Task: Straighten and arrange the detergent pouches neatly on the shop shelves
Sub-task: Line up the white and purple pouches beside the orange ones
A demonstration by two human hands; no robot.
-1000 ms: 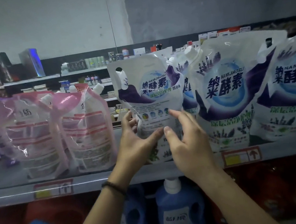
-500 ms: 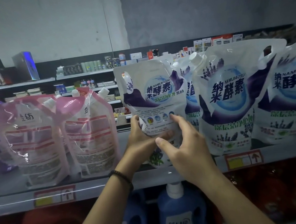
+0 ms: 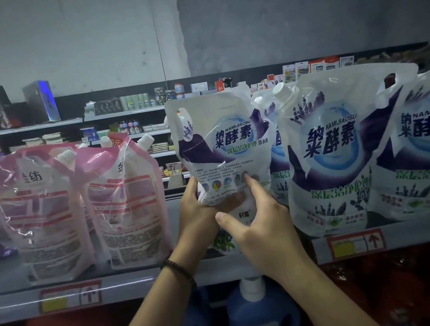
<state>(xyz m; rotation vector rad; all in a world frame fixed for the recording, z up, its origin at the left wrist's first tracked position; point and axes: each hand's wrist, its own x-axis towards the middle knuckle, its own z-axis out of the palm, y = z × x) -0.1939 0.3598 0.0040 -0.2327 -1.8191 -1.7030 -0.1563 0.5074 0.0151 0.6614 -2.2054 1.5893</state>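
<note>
Two rows of pouches fill the shelf (image 3: pixel 141 282), pink pouches (image 3: pixel 80 203) well left of the fingers, a big purple-and-white pouch (image 3: pixel 337 150) just right of them, while the left hand (image 3: pixel 200 212) and right hand (image 3: pixel 263 226) grip the held pouch (image 3: pixel 223 148) by its lower part, upright between those.

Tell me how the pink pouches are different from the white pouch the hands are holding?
The pink pouches are see-through pink with red text blocks; the held pouch is solid white with purple and a blue swirl. The pink pouches stand on the shelf untouched; the held pouch is gripped low down by the left hand and right hand. Both kinds are soft pouches with handle holes.
</note>
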